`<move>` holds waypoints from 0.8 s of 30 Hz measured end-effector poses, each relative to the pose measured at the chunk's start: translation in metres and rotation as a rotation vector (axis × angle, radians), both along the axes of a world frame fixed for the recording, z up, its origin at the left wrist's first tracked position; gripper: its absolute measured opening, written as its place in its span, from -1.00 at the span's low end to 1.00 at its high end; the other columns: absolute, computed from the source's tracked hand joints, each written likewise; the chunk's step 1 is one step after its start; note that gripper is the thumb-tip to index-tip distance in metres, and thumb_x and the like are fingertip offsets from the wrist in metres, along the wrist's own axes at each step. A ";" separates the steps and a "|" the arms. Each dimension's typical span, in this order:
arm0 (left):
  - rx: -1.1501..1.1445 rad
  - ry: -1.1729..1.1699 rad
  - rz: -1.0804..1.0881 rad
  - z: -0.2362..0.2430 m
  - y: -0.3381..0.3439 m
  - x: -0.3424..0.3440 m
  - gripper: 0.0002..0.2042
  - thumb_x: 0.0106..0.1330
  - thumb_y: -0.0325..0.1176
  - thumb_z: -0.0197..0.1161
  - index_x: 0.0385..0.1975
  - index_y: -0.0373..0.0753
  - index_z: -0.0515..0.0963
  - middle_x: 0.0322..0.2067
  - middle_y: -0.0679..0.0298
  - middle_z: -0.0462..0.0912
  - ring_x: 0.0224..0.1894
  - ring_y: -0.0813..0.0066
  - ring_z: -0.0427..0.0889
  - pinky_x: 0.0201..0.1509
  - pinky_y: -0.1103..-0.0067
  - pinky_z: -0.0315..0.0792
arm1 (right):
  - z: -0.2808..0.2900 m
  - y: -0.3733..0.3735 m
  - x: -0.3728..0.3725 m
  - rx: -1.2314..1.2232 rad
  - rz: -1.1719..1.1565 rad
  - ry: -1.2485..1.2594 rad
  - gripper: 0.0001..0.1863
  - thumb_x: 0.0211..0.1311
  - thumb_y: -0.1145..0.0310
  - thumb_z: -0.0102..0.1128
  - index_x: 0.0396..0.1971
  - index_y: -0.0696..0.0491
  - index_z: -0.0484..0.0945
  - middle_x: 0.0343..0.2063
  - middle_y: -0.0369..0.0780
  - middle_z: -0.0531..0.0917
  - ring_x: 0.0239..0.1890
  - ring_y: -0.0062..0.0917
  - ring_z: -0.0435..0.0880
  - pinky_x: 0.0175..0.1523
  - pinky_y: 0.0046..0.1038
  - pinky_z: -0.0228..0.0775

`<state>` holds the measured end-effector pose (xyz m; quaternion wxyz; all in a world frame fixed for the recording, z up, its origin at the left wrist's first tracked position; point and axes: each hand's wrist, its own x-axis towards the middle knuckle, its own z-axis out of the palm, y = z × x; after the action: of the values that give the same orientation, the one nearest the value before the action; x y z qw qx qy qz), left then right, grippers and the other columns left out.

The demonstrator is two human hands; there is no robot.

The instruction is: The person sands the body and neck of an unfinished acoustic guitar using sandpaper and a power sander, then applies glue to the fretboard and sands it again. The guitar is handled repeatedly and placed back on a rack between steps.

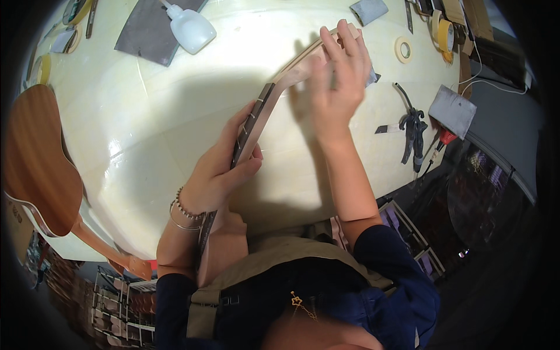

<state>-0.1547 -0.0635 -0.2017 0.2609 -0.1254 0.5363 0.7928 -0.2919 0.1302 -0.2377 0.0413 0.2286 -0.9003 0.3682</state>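
My left hand (224, 169) is wrapped round a wooden instrument neck (265, 114) with a dark fretted fingerboard, held slantwise above the table. Its lower end, with a pale wooden heel (224, 242), rests close to my apron. At the upper end, my right hand (341, 87) lies along the pale headstock (294, 73) with its fingers stretched out over the tip. The thumb side of that hand is blurred, and its palm is turned out of sight. A grey-blue piece (371, 77) shows partly behind the right hand.
On the pale table (146, 146) lie a white squeeze bottle (192, 32) on a dark sheet (143, 35), a tape roll (402, 49), a black air blow gun (414, 128) and grey blocks (452, 111). A brown guitar-shaped instrument (44, 163) lies at the left edge.
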 end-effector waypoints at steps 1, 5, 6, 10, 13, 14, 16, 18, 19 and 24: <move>0.014 -0.006 -0.005 0.000 -0.001 -0.003 -0.30 0.18 -0.47 0.11 0.33 -0.24 -0.04 -0.36 0.35 0.44 -0.29 0.63 0.38 -0.14 0.66 0.29 | 0.005 -0.003 -0.001 -0.038 -0.030 0.019 -0.28 0.05 0.07 0.24 0.16 0.13 0.27 0.24 0.05 0.13 0.27 -0.01 0.06 0.27 -0.06 -0.08; 0.097 -0.051 0.076 0.004 0.009 -0.001 -0.36 0.27 -0.39 0.06 0.33 -0.24 -0.03 -0.40 0.36 0.42 -0.42 0.65 0.40 -0.28 0.68 0.37 | 0.021 -0.026 0.009 -0.048 -0.155 0.186 -0.58 0.09 0.24 0.21 -0.09 0.16 0.52 -0.03 -0.07 0.50 0.12 -0.14 0.32 0.21 -0.22 0.12; 0.126 -0.096 0.074 0.004 0.010 0.000 -0.38 0.28 -0.34 0.03 0.33 -0.23 -0.03 -0.42 0.33 0.41 -0.47 0.64 0.39 -0.37 0.69 0.35 | 0.021 -0.026 0.008 -0.026 -0.183 0.221 -0.66 0.12 0.29 0.18 -0.14 0.17 0.54 -0.08 -0.10 0.54 0.08 -0.19 0.38 0.19 -0.26 0.15; 0.038 -0.085 0.082 0.024 0.011 0.009 -0.42 0.35 -0.16 -0.07 0.33 -0.18 -0.02 -0.50 0.29 0.37 -0.68 0.63 0.31 -0.65 0.71 0.26 | 0.030 -0.007 -0.005 -0.318 -0.255 0.044 -0.76 0.18 0.40 0.12 -0.16 0.14 0.55 0.00 -0.09 0.47 -0.01 -0.29 0.49 0.08 -0.35 0.31; -0.069 0.040 0.138 0.076 -0.004 0.012 -0.42 0.37 -0.10 -0.09 0.33 -0.11 -0.03 -0.53 0.30 0.34 -0.76 0.63 0.27 -0.69 0.73 0.24 | 0.073 0.008 -0.007 -0.619 -0.295 0.033 -0.71 0.30 0.41 0.00 -0.01 0.11 0.47 0.06 -0.13 0.42 -0.01 -0.42 0.51 0.00 -0.45 0.40; -0.113 0.105 0.193 0.099 -0.010 0.014 -0.43 0.38 -0.12 -0.09 0.34 -0.08 -0.05 -0.54 0.33 0.35 -0.74 0.65 0.28 -0.67 0.73 0.26 | 0.085 0.015 0.000 -0.519 -0.273 0.064 -0.69 0.30 0.41 -0.02 0.02 0.12 0.45 0.10 -0.13 0.38 0.00 -0.42 0.50 0.04 -0.44 0.38; -0.200 0.261 0.275 0.149 -0.020 0.017 -0.42 0.39 -0.10 -0.09 0.35 -0.05 -0.08 -0.54 0.35 0.35 -0.73 0.67 0.29 -0.64 0.75 0.28 | 0.097 0.024 0.020 -0.469 -0.181 0.049 -0.71 0.28 0.40 0.00 -0.05 0.17 0.49 0.03 -0.10 0.47 0.01 -0.36 0.50 0.09 -0.42 0.32; -0.269 0.405 0.371 0.187 -0.026 0.023 -0.39 0.37 -0.04 -0.07 0.35 -0.05 -0.09 -0.54 0.35 0.35 -0.72 0.68 0.29 -0.63 0.75 0.27 | 0.087 0.030 0.043 -0.378 -0.097 -0.096 -0.76 0.27 0.40 0.01 -0.15 0.17 0.54 -0.16 -0.13 0.59 -0.04 -0.35 0.53 0.07 -0.42 0.31; -0.294 0.482 0.421 0.202 -0.026 0.028 -0.38 0.36 -0.02 -0.07 0.35 -0.05 -0.09 -0.54 0.35 0.36 -0.73 0.69 0.29 -0.63 0.76 0.28 | 0.084 0.031 0.058 -0.389 -0.024 -0.225 -0.76 0.29 0.38 -0.02 -0.19 0.18 0.56 -0.22 -0.12 0.61 -0.09 -0.35 0.56 0.05 -0.43 0.32; -0.294 0.804 0.614 0.262 -0.001 0.036 -0.36 0.37 -0.03 -0.06 0.32 -0.18 -0.11 -0.53 0.33 0.39 -0.73 0.69 0.34 -0.66 0.78 0.28 | 0.058 0.079 0.129 -0.437 0.217 -0.492 -0.66 0.34 0.27 -0.09 -0.22 0.21 0.59 -0.36 -0.17 0.65 -0.22 -0.45 0.60 -0.05 -0.47 0.38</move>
<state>-0.1189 -0.0641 0.0600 -0.2302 0.0017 0.6383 0.7346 -0.1628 0.2090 -0.1793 -0.1683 0.2131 -0.7535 0.5988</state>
